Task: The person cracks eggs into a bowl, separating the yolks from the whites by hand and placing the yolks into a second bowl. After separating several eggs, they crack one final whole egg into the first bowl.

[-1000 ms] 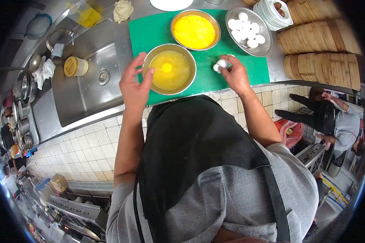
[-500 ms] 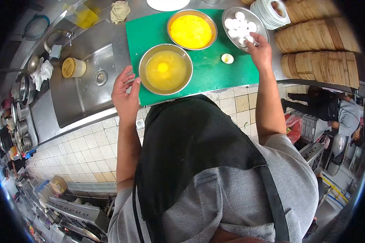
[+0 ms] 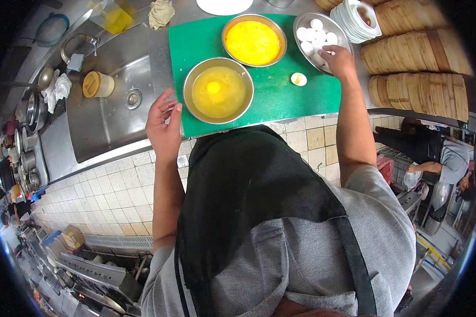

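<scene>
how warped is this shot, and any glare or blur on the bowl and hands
Head view: strong fisheye with black corners, the tiles bowing; soft glare on the sink; the near bowl, the left hand and the right hand at the eggs look sharp and evenly lit.

Stainless steel counter, sunken steel sink basin. Cream square-tiled counter front below. Steel stove range lower left.

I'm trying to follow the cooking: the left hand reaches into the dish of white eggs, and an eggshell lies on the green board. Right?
Not quite. The head view shows the right hand at the dish of eggs; the left hand is beside the bowl. The eggshell does lie on the green board.
</scene>
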`<state>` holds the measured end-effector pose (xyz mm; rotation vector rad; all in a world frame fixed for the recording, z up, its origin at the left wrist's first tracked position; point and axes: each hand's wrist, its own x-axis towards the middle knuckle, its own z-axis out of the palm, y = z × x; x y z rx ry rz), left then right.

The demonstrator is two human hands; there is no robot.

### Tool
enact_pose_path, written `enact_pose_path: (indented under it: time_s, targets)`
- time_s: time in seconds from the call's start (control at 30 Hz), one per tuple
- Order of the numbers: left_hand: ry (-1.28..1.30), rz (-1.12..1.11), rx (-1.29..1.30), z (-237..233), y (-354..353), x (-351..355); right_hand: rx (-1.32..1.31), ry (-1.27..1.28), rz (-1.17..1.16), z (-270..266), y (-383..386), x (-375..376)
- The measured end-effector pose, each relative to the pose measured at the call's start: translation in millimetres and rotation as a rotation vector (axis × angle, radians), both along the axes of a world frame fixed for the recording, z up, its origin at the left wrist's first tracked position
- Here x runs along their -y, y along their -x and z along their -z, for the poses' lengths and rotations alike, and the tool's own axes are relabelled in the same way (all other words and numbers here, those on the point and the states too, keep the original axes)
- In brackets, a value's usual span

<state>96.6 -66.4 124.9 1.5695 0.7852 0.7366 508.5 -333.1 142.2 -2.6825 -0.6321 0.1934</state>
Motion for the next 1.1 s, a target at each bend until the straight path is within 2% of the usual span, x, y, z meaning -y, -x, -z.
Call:
enact_pose_path:
  time_s: [0.07, 0.13, 0.27, 0.33, 0.47, 0.53, 0.57, 0.67, 0.7, 0.77, 0.83, 0.97, 1.03, 1.1]
  targets:
    - [0.006, 0.0, -0.013, 0.5, 0.7, 0.7, 0.068, 0.098, -0.005, 3.3, -3.8, -8.4]
    - [-0.01, -0.003, -0.012, 0.8, -0.1, 1.4, -0.049, 0.163, -0.052, 11.4, -10.4, -18.9]
    - [0.007, -0.006, 0.028, 1.6, -2.9, 3.6, -0.063, 0.281, 0.011, -8.6, 15.7, -50.1]
    - [0.024, -0.007, 0.034, 1.4, -3.2, 3.6, 0.013, 0.411, -0.022, -1.5, 10.6, -55.1]
    - [0.013, 0.003, 0.019, 3.4, -2.8, 1.6, 0.033, 0.422, -0.037, -1.1, 13.6, -54.4]
    - [0.032, 0.0, -0.034, 3.9, -2.8, 0.0, 0.111, 0.26, 0.031, -5.6, 23.1, -49.8]
    - [0.031, -0.007, -0.037, 5.7, -3.1, -0.5, 0.109, 0.259, 0.024, -5.0, 21.4, -45.1]
    - [0.049, 0.002, -0.015, 14.1, -4.4, -3.1, 0.004, -0.411, 0.035, -2.0, 21.1, -33.8]
    - [0.093, 0.012, -0.042, 16.0, -5.3, -4.0, 0.002, -0.409, 0.035, -6.9, 32.9, -36.6]
    - [0.137, 0.027, -0.067, 20.1, -10.7, -5.4, -0.285, -0.957, -0.028, -16.1, 65.1, -45.7]
    - [0.098, 0.028, -0.068, 23.1, -16.9, -5.8, -0.369, -0.982, -0.18, -19.8, 103.9, -54.4]
    - [0.176, 0.049, -0.107, 21.6, -23.1, -6.2, -0.039, -0.657, -0.532, -26.1, 166.0, -68.0]
    - [0.174, 0.07, -0.161, 14.5, -24.4, -7.6, -0.011, -0.668, -0.558, -22.6, 182.3, -73.4]
    - [0.174, 0.072, -0.158, 14.0, -24.3, -8.5, 0.164, -0.64, -0.69, -14.8, 189.2, -74.8]
